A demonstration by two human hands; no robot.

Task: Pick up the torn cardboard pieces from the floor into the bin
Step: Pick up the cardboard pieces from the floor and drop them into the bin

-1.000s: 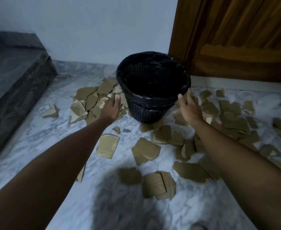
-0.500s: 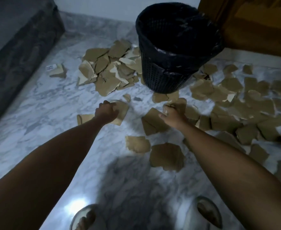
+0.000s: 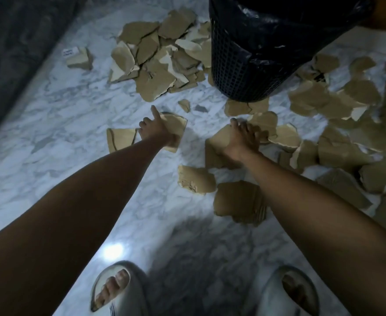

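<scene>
On a marble floor (image 3: pixel 50 115) strewn with torn cardboard pieces (image 3: pixel 162 65), a person bends to gather scraps. Left hand (image 3: pixel 156 131) pinches one piece (image 3: pixel 175 126); right hand (image 3: pixel 244 137) presses on another (image 3: pixel 219 139), grip unclear. Lifting both into the black bin (image 3: pixel 256 65) just ahead looks next; its mouth is out of frame.

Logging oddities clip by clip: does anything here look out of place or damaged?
Yes: torn cardboard pieces litter the marble floor on both sides of the black bin, some overlapping. One piece with a white label lies apart, far left.
</scene>
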